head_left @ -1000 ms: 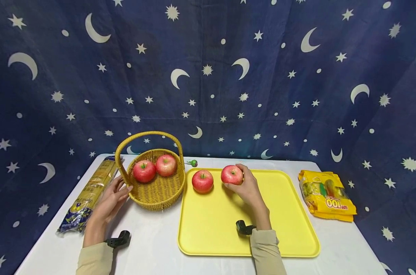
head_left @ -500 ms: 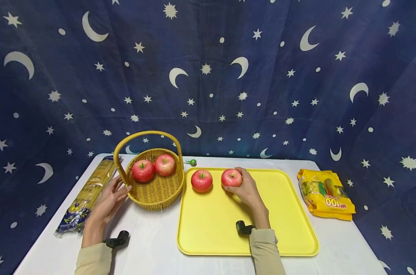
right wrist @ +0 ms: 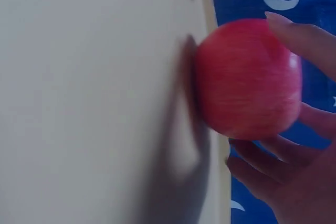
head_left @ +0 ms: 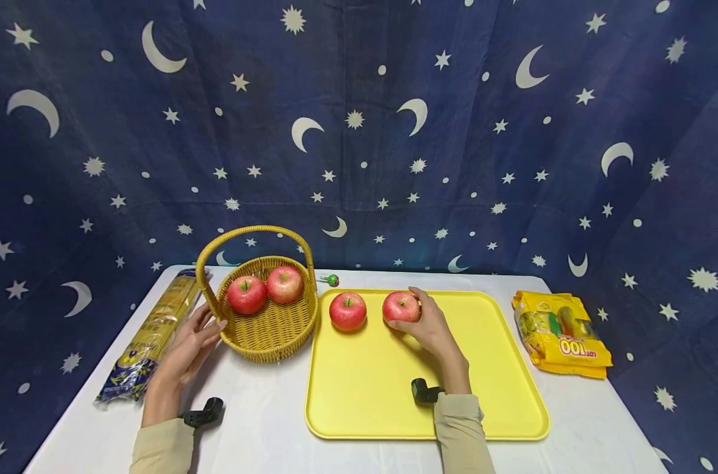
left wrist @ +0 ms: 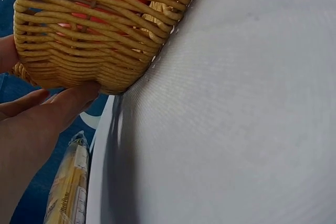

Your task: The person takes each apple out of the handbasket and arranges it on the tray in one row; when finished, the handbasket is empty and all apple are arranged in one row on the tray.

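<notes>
My left hand holds the near left side of a wicker basket, thumb by the handle's base and fingers against the woven wall. Inside the basket lie two red apples, one on the left and one on the right. On the yellow tray, my right hand has its thumb and fingers around an apple. The right wrist view shows this apple low at the tray surface, thumb on one side, fingers on the other. Another apple sits to its left on the tray.
A long packet of spaghetti lies left of the basket, close to my left forearm. A yellow snack bag lies right of the tray. Behind the tray's left corner is a small green-topped item. A star-patterned cloth hangs behind the table.
My right hand has lowered the apple onto the tray, then shifted very slightly to the right. The left hand and the basket have stayed in place.
</notes>
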Demonstrator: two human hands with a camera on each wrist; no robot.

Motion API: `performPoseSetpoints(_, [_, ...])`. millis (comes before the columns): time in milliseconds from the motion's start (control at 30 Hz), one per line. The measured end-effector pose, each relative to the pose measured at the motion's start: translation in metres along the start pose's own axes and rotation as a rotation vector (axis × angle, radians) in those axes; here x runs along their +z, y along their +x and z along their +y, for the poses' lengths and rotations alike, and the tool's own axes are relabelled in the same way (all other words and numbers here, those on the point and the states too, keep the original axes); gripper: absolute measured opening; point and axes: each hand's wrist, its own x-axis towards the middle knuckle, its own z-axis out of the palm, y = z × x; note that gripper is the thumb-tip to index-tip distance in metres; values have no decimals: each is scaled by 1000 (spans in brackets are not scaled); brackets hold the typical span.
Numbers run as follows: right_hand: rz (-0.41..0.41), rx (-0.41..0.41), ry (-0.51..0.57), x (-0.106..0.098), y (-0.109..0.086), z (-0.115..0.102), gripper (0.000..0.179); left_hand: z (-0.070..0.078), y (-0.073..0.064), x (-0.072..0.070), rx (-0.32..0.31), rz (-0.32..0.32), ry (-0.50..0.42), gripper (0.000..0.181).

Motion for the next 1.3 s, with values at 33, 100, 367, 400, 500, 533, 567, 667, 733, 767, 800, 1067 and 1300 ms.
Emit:
performPoseSetpoints(33, [4,-3,0,-2,0,-2,86,0,0,0,0,0,-2,85])
performPoseSetpoints(100, [26,-18,1,-7,-1,-6,84,0,0,0,3,0,-5,85])
performPoseSetpoints(367, [159,-131,68,-11,-2,-31,66,0,-1,-3,6,6,-12,84])
performPoseSetpoints(400, [178,-147,83,-9,-2,-34,64,0,-1,-3,9,2,-13,85])
performPoseSetpoints(500, [217,-194,147,0,-1,-46,56,1,-1,-3,23,-4,-17,84])
performPoseSetpoints(533, [216,-201,179,4,-1,-50,54,1,-1,-3,29,-4,-20,84])
performPoseSetpoints(567, [207,-203,211,8,-1,-54,52,1,-1,-4,36,-5,-23,84])
performPoseSetpoints(667, [149,-206,306,20,-1,-68,47,1,-2,-5,45,-4,-24,84])
performPoseSetpoints(733, [86,-208,355,28,-1,-76,45,2,-2,-5,44,-4,-18,84])
performPoseSetpoints(767, [50,-214,374,33,0,-80,45,2,-2,-5,43,-3,-15,84])
performPoseSetpoints(800, [14,-227,390,37,1,-84,43,2,-1,-5,41,-2,-13,84])
performPoseSetpoints(1067, [-260,-250,419,68,15,-113,43,1,1,-3,52,2,2,81])
performPoseSetpoints(1300, [-372,-292,339,98,23,-130,53,-5,-1,-2,49,-5,-2,83])
